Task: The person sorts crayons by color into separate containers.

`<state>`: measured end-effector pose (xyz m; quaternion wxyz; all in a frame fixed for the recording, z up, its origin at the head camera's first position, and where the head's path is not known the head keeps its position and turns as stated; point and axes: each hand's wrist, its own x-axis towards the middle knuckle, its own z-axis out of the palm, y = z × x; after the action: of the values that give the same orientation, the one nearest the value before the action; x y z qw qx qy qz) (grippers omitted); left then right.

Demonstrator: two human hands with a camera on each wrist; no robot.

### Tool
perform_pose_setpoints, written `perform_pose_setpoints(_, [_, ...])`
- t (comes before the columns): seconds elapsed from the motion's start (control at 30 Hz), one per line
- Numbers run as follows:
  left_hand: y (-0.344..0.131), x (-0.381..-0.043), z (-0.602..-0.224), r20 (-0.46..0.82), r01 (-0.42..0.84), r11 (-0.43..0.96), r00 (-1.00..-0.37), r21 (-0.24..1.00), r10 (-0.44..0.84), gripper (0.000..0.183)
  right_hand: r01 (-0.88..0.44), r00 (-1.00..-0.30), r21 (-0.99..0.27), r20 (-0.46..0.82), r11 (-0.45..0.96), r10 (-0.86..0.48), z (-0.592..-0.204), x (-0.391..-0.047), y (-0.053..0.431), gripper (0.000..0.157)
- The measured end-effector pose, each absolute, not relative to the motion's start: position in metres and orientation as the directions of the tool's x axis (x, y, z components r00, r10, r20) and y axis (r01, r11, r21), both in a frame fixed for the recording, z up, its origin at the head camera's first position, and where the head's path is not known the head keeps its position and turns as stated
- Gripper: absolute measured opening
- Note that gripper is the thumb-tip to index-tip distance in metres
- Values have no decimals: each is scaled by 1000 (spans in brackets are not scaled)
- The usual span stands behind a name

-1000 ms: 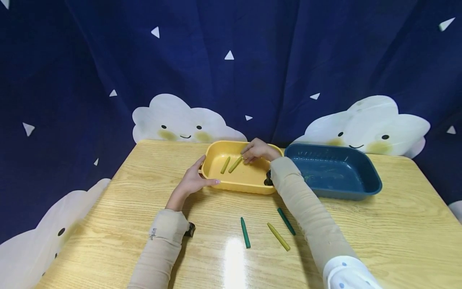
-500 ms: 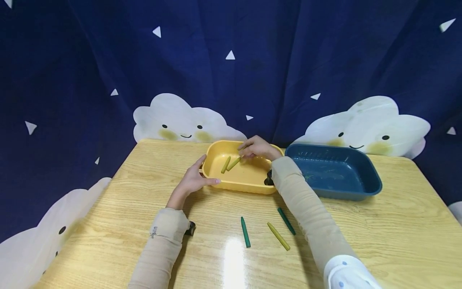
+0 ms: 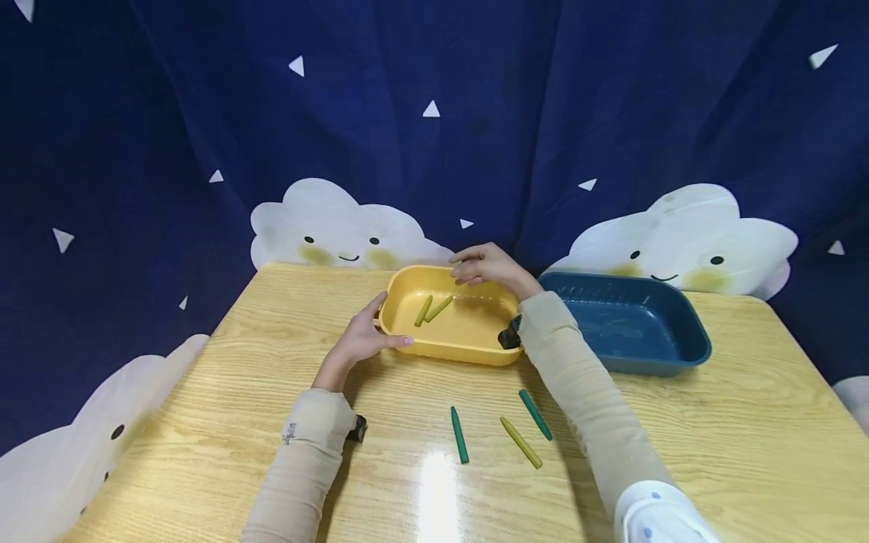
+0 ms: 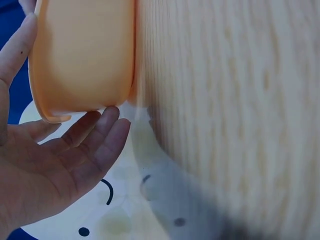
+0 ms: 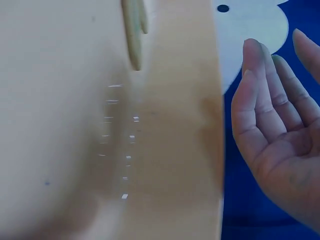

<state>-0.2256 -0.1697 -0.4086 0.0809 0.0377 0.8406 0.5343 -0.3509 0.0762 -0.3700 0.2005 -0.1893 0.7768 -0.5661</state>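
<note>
At the back of the table, two yellow crayons (image 3: 439,309) lie side by side in a shallow yellow plastic bin (image 3: 462,351). My left hand (image 3: 362,337) holds the bin's left end, thumb along the front rim and fingers against the end wall. In the left wrist view, these fingers (image 4: 100,135) touch the wall's outer side. Above the bin's far rim hovers my right hand (image 3: 492,265), its fingers loosely extended with nothing in them. The right wrist view shows that empty palm (image 5: 285,145) beside the bin wall, with the crayons (image 5: 132,35) farther along inside.
A dark blue bin (image 3: 627,332) stands just right of the yellow one, partly behind my right sleeve. On the wooden table (image 3: 204,452) in front lie a green crayon (image 3: 459,435), a yellow crayon (image 3: 521,442) and another green crayon (image 3: 535,415). A blue curtain (image 3: 434,166) hangs behind.
My right hand has let go of the right-hand yellow crayon in the bin and risen toward the far rim. That crayon has settled beside the other one. The left hand has stayed put.
</note>
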Motion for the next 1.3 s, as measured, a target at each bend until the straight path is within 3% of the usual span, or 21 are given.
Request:
perform_pose_setpoints(0.57, [-170,-226,-411,-102,-35,440,-986,897,130,104,-178,-840,-950,11,258,-543,-334,-330,88,37])
perform_pose_setpoints(0.87, [-170,-225,-410,-105,-33,434,-984,900,142,102,-292,-792,-921,81,259,-605,-322,-306,99,33])
perform_pose_setpoints(1.3, [-169,-221,-410,-84,-14,439,-986,898,141,100,-333,-721,-923,119,191,-683,-318,-267,116,36])
